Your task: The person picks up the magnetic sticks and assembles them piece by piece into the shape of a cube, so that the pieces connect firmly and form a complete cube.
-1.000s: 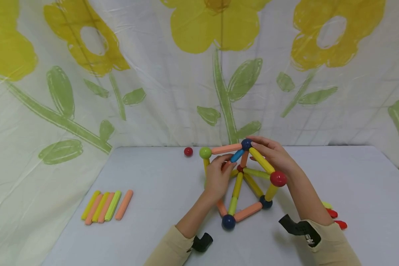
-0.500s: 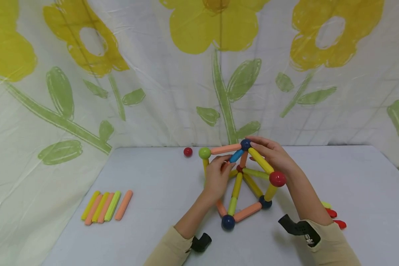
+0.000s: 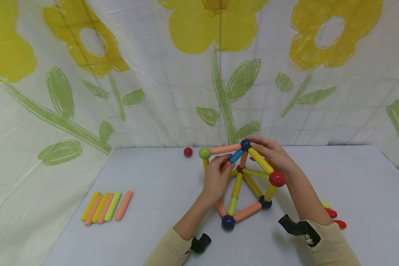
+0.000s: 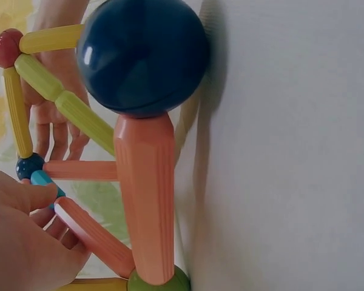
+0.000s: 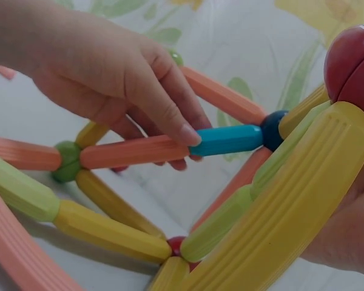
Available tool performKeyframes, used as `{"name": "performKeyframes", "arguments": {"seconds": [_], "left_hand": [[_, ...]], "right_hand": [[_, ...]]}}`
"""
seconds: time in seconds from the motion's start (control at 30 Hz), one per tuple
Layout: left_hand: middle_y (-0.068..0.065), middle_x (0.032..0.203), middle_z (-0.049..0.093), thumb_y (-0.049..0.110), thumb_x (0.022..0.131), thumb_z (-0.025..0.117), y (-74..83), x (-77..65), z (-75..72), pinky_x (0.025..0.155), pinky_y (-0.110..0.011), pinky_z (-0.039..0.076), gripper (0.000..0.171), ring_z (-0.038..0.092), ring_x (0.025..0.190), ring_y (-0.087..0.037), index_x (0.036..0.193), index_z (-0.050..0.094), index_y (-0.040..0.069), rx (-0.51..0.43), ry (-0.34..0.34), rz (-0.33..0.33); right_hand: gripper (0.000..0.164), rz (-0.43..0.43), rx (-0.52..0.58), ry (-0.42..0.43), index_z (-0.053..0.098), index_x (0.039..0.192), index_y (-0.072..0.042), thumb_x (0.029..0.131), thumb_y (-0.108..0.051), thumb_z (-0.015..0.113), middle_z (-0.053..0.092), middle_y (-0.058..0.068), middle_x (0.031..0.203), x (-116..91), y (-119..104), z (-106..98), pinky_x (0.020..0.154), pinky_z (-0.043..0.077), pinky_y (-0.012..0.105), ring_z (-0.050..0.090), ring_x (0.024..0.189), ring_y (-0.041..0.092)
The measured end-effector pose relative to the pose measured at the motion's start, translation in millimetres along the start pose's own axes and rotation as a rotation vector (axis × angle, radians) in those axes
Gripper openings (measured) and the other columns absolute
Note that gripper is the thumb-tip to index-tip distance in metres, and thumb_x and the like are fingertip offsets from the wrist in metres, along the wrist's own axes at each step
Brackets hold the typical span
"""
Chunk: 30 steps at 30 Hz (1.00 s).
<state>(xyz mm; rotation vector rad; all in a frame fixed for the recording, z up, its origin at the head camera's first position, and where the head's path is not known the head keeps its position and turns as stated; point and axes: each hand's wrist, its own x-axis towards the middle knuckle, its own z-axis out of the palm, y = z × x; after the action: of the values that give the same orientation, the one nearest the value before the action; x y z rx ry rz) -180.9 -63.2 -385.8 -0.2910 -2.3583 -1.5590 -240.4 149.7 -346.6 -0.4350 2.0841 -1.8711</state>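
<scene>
Both hands are at the upper part of a frame of coloured building sticks and balls. My left hand (image 3: 216,179) pinches a short blue stick (image 3: 236,156) where it meets an orange stick (image 5: 133,151). The blue stick's other end touches the top dark blue ball (image 3: 246,144). My right hand (image 3: 274,155) holds that ball from the right, thumb in front and fingers behind. A green ball (image 3: 204,153) and a red ball (image 3: 277,178) form other upper corners. Lower down are dark blue balls (image 3: 228,222) and a small red ball (image 3: 240,169).
Several yellow, orange and green sticks (image 3: 106,207) lie side by side on the white table (image 3: 159,221) at left. A loose red ball (image 3: 187,152) sits near the back edge. Red and green pieces (image 3: 330,213) lie partly behind the right forearm. A flowered curtain (image 3: 159,96) hangs behind.
Almost nothing differs: both hands keep their places on the blue stick and the top ball. The whole head view has shifted very slightly.
</scene>
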Motion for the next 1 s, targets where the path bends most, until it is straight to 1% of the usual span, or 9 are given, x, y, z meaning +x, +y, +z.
{"name": "performKeyframes", "arguments": {"seconds": [0.27,0.37,0.43,0.53,0.63,0.7,0.77,0.9,1.0], "left_hand": [[-0.017,0.122,0.074,0.004,0.100,0.071,12.2,-6.0,-9.7,0.102,-0.040,0.058,0.028,0.072,0.114,-0.031,0.127,0.073,-0.002,-0.046,0.019,0.010],[-0.016,0.120,0.075,0.004,0.099,0.072,22.1,-8.2,-19.3,0.100,-0.041,0.060,0.027,0.073,0.110,-0.030,0.125,0.073,-0.003,-0.017,0.007,0.064],[-0.015,0.119,0.075,0.004,0.099,0.073,31.2,-9.0,-28.6,0.094,-0.037,0.062,0.027,0.074,0.105,-0.029,0.125,0.074,-0.002,0.006,0.005,0.126],[-0.016,0.112,0.076,0.005,0.097,0.075,39.7,-6.6,-45.0,0.084,-0.034,0.064,0.023,0.074,0.096,-0.029,0.119,0.076,-0.002,0.041,0.092,0.251],[-0.016,0.108,0.077,0.006,0.096,0.078,38.0,0.5,-61.6,0.081,-0.031,0.062,0.021,0.073,0.094,-0.030,0.115,0.078,-0.002,0.083,0.251,0.312],[-0.018,0.108,0.076,0.005,0.095,0.078,32.4,5.4,-71.4,0.079,-0.033,0.060,0.023,0.071,0.093,-0.032,0.116,0.077,-0.003,0.101,0.320,0.289],[-0.019,0.113,0.075,0.005,0.095,0.078,25.9,9.1,-79.4,0.082,-0.036,0.059,0.026,0.071,0.096,-0.033,0.120,0.075,-0.003,0.096,0.313,0.220],[-0.018,0.126,0.072,0.009,0.099,0.074,19.1,11.5,-89.4,0.094,-0.046,0.060,0.032,0.072,0.107,-0.034,0.129,0.072,-0.001,0.008,0.160,0.046],[-0.018,0.128,0.072,0.010,0.100,0.074,20.2,10.8,-92.4,0.101,-0.050,0.058,0.030,0.072,0.114,-0.034,0.128,0.073,0.000,-0.048,0.075,-0.020]], "right_hand": [[0.055,-0.001,-0.016,0.002,0.046,0.156,0.001,0.112,-0.032,0.053,0.065,-0.015,0.130,0.4,2.0,-1.6,0.098,0.055,0.025,0.061,0.120,0.007],[0.055,-0.006,-0.009,-0.001,0.045,0.156,0.001,0.112,-0.032,0.053,0.065,-0.015,0.129,0.7,2.2,-1.3,0.098,0.055,0.025,0.061,0.120,0.008],[0.056,-0.006,-0.014,-0.003,0.045,0.157,0.001,0.112,-0.032,0.052,0.065,-0.008,0.135,1.2,2.2,-0.9,0.098,0.055,0.025,0.060,0.121,0.010],[0.056,-0.004,-0.028,-0.006,0.044,0.158,0.000,0.113,-0.032,0.051,0.060,0.003,0.147,1.8,1.7,-0.3,0.100,0.054,0.026,0.058,0.124,0.012],[0.056,-0.003,-0.039,-0.007,0.043,0.158,0.000,0.113,-0.032,0.051,0.055,0.009,0.154,1.9,1.3,0.0,0.102,0.053,0.027,0.056,0.127,0.014],[0.056,-0.003,-0.036,-0.008,0.043,0.158,0.000,0.113,-0.032,0.051,0.057,0.006,0.152,1.7,1.2,-0.1,0.102,0.053,0.028,0.056,0.127,0.014],[0.056,-0.004,-0.034,-0.008,0.043,0.158,0.001,0.113,-0.032,0.051,0.058,0.004,0.150,1.6,1.1,-0.1,0.102,0.053,0.028,0.056,0.127,0.013],[0.056,-0.002,-0.022,-0.005,0.044,0.158,0.001,0.113,-0.031,0.051,0.061,-0.003,0.143,1.3,0.9,-0.1,0.101,0.054,0.026,0.058,0.124,0.010],[0.056,-0.001,-0.019,-0.001,0.044,0.157,0.002,0.113,-0.031,0.052,0.063,-0.006,0.140,1.2,0.8,-0.1,0.099,0.055,0.024,0.060,0.121,0.007]]}}
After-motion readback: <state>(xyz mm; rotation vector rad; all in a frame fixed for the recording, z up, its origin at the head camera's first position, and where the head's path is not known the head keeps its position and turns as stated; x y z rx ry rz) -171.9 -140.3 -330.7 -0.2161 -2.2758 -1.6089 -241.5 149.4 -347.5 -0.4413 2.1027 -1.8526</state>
